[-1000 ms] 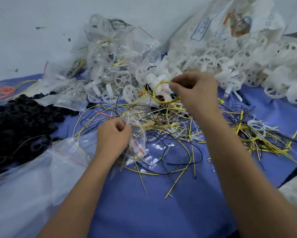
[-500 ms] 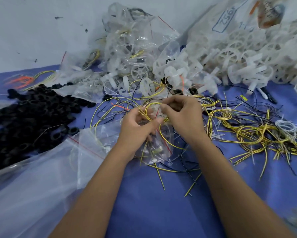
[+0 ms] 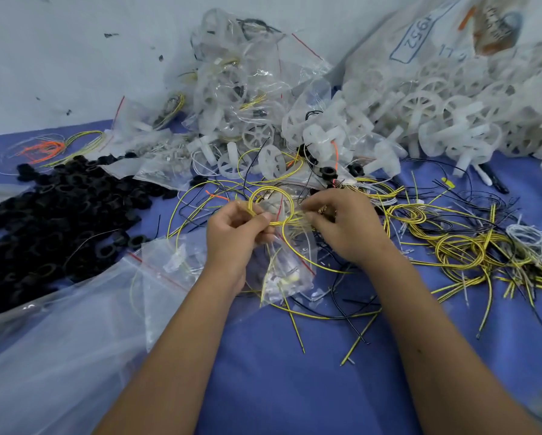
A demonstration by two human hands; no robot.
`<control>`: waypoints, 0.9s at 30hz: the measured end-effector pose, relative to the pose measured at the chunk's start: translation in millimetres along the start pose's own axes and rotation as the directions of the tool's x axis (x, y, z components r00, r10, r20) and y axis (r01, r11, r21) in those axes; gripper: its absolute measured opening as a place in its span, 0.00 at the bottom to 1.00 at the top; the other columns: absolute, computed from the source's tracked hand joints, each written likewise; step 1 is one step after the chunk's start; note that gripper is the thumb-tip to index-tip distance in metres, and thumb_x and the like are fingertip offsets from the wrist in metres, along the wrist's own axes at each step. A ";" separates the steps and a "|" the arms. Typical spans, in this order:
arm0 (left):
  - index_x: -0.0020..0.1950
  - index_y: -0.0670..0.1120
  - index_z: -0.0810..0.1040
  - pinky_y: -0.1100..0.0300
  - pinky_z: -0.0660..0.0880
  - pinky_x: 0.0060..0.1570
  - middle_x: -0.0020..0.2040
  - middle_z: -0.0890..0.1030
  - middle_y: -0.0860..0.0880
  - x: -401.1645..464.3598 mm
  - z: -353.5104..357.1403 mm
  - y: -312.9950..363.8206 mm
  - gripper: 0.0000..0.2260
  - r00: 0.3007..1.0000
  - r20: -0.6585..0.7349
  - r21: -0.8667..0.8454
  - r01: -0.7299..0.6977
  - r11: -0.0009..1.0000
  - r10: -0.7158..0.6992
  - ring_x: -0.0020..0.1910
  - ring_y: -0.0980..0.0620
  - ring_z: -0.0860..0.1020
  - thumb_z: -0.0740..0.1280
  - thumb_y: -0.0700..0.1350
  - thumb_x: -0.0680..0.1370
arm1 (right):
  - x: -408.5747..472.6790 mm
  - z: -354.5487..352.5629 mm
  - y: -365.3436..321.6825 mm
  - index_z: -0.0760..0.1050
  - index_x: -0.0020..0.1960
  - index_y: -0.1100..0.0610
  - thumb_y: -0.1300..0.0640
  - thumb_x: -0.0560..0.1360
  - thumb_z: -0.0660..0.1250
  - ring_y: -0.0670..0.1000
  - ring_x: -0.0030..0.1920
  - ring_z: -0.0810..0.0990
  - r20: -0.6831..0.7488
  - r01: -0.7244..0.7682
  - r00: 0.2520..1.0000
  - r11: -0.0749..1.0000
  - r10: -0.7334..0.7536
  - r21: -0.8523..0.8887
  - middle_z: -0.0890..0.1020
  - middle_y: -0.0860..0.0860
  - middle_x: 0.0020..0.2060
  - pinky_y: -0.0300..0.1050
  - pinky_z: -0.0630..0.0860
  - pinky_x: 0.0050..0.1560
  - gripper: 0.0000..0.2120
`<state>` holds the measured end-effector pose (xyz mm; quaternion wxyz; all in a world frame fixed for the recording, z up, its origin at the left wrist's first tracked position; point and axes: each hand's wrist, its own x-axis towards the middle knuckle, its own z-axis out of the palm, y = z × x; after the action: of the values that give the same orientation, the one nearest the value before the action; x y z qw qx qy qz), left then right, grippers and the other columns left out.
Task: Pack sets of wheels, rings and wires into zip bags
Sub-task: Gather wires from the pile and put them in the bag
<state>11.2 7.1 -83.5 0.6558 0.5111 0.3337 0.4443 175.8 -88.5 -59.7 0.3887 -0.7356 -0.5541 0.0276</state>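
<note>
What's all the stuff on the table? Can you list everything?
black rings: a big heap, black, left side of the cloth
white wheels: a big heap, white, back right
packed zip bags: a pile, clear, back middle against the wall
loose wires: many, yellow and black, middle and right
orange wires: a small bunch, orange, far left
big plastic bag: one, clear, front left
blue cloth: one, blue, under everything
yellow wire coil: one, yellow, pinched in both hands
zip bag: one, clear, hanging below the hands
left hand: holds coil and bag
right hand: pinches coil

Both hands (image 3: 236, 233) (image 3: 346, 224) raised close together, fingers pinching.
</note>
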 end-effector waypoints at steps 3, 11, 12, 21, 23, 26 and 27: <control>0.44 0.39 0.77 0.63 0.79 0.33 0.33 0.81 0.47 2.1 -3.8 -0.2 0.06 0.999 -0.035 -0.034 -0.022 0.999 0.020 0.29 0.53 0.80 0.72 0.32 0.76 | -1.1 1.8 0.5 0.87 0.50 0.55 0.61 0.75 0.75 0.38 0.36 0.76 -0.014 0.014 1.000 1.000 -0.014 0.022 0.84 0.43 0.41 0.31 0.70 0.43 0.05; 0.44 0.40 0.77 0.65 0.78 0.33 0.34 0.82 0.46 0.0 -5.0 2.1 0.06 1.000 0.001 -0.053 -0.023 0.998 0.023 0.30 0.54 0.79 0.72 0.34 0.77 | -2.9 -1.7 -6.7 0.84 0.46 0.55 0.64 0.74 0.75 0.43 0.36 0.78 -0.169 0.034 0.986 0.977 0.002 0.210 0.82 0.43 0.38 0.34 0.72 0.39 0.04; 0.44 0.40 0.78 0.65 0.78 0.33 0.34 0.82 0.47 -0.2 -4.9 2.7 0.05 1.000 0.009 -0.037 -0.023 0.999 0.023 0.29 0.54 0.79 0.72 0.34 0.78 | -3.3 -1.9 -8.2 0.84 0.47 0.56 0.64 0.75 0.75 0.46 0.36 0.78 -0.170 0.049 0.985 0.971 -0.010 0.232 0.83 0.45 0.39 0.38 0.74 0.39 0.04; 0.38 0.51 0.86 0.66 0.77 0.35 0.38 0.85 0.49 -7.1 -0.1 3.5 0.10 0.983 0.180 0.139 -0.049 0.989 0.023 0.35 0.55 0.82 0.77 0.36 0.74 | -2.3 2.8 -10.7 0.85 0.47 0.58 0.65 0.74 0.75 0.42 0.35 0.73 -0.147 0.094 0.987 0.971 -0.063 0.218 0.77 0.38 0.35 0.33 0.68 0.40 0.04; 0.37 0.50 0.86 0.66 0.77 0.34 0.37 0.85 0.49 -6.1 -1.0 3.7 0.11 0.992 0.122 0.105 -0.030 0.994 0.017 0.33 0.55 0.81 0.77 0.35 0.74 | -3.1 5.1 -13.7 0.85 0.50 0.58 0.65 0.76 0.73 0.43 0.38 0.76 -0.137 0.089 0.989 0.966 -0.057 0.242 0.80 0.42 0.40 0.38 0.72 0.42 0.05; 0.35 0.49 0.86 0.65 0.77 0.34 0.34 0.84 0.49 -2.1 -3.5 5.0 0.12 0.999 -0.030 -0.009 -0.020 1.000 0.020 0.30 0.55 0.79 0.76 0.34 0.74 | -2.8 3.2 -19.1 0.81 0.55 0.57 0.57 0.79 0.71 0.45 0.42 0.77 -0.194 0.093 0.980 0.965 -0.046 0.243 0.78 0.49 0.50 0.37 0.75 0.45 0.06; 0.34 0.49 0.86 0.64 0.78 0.34 0.33 0.83 0.49 -0.5 -4.7 6.0 0.13 0.996 -0.089 -0.064 -0.027 0.998 0.021 0.30 0.54 0.79 0.75 0.33 0.74 | -3.4 1.1 -21.2 0.81 0.52 0.57 0.53 0.79 0.70 0.45 0.42 0.76 -0.191 0.117 0.979 0.962 -0.070 0.246 0.78 0.49 0.48 0.36 0.73 0.44 0.07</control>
<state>5.4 8.9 -78.9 0.6511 0.4735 0.3416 0.4850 157.1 -88.9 -49.1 0.5297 -0.6518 -0.5426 0.0137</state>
